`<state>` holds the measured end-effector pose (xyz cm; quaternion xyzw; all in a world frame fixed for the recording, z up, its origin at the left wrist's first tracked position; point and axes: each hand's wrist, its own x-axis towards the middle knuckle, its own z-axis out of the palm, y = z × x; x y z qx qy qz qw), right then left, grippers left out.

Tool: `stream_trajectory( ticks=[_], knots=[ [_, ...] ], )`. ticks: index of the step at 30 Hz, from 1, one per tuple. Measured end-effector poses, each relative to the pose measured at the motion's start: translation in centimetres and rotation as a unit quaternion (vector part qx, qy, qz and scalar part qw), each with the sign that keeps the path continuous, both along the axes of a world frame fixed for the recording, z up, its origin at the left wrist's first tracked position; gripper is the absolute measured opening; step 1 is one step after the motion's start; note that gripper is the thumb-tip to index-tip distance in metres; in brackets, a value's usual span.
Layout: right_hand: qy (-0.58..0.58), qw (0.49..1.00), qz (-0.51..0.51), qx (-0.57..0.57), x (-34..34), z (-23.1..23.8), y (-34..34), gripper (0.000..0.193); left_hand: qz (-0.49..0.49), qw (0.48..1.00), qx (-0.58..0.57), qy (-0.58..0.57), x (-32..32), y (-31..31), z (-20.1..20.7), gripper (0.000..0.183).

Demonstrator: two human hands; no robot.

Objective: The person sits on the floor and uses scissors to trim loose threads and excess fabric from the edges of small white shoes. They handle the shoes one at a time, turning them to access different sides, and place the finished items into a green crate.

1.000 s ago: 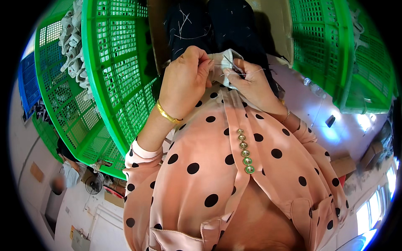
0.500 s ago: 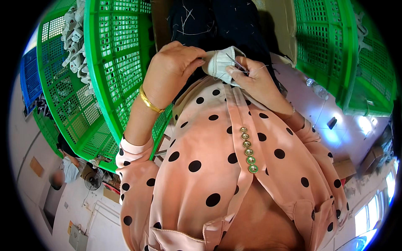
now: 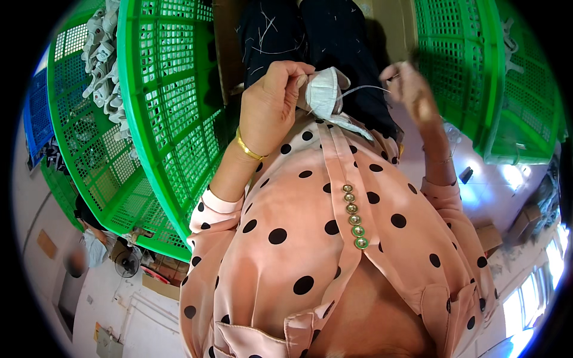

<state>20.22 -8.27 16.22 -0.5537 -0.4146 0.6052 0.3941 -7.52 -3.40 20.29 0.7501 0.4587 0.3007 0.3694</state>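
Over the lap, just beyond the front of a dotted pink shirt (image 3: 262, 256), the person holds a pale cloth piece (image 3: 324, 94), its curved face turned up, probably so that its edges stay in sight. The left hand (image 3: 276, 98) has thumb and forefinger closed together on the near edge, the pinch seemingly there to steady the cloth. From its other side a thread (image 3: 364, 88) runs in a loose curve toward the right hand (image 3: 413, 95), which stands well apart near the rim of the right green basket (image 3: 490, 107). That hand is blurred, its fingers looking bent; one cannot tell how far they are open, or whether they grip the thread or anything else. A pale flap (image 3: 352, 126) hangs below the cloth, and whether it belongs to the same piece is unclear. Loose thread scraps (image 3: 262, 27) lie on the dark trousers (image 3: 328, 36), whose lower legs are cut off by the upper edge. The near green basket (image 3: 132, 95) stands close on the left, perhaps for easy reach, but hides part of the heaped pale pieces (image 3: 102, 71) beyond it, too crowded to tell apart
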Motion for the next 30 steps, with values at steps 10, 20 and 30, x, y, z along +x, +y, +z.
stream_trajectory(
  ticks=[10, 20, 30],
  knots=[
    [-0.431, 0.866, 0.178, 0.181, -4.6, 6.0, 2.4, 0.034, 0.04, 0.995, 0.088, -0.005, 1.2, -0.4, -1.5, 0.01],
    [-0.483, 0.805, 0.26, 0.225, -6.5, 5.3, 3.5, 0.042, 0.051, 0.995, 0.086, -0.021, 1.6, -0.8, -1.0, 0.013],
    [-0.443, 0.845, 0.197, 0.225, -5.5, 3.9, 4.3, 0.044, 0.14, 0.96, -0.085, -0.228, 2.9, -0.8, -2.3, 0.01]
  ],
)
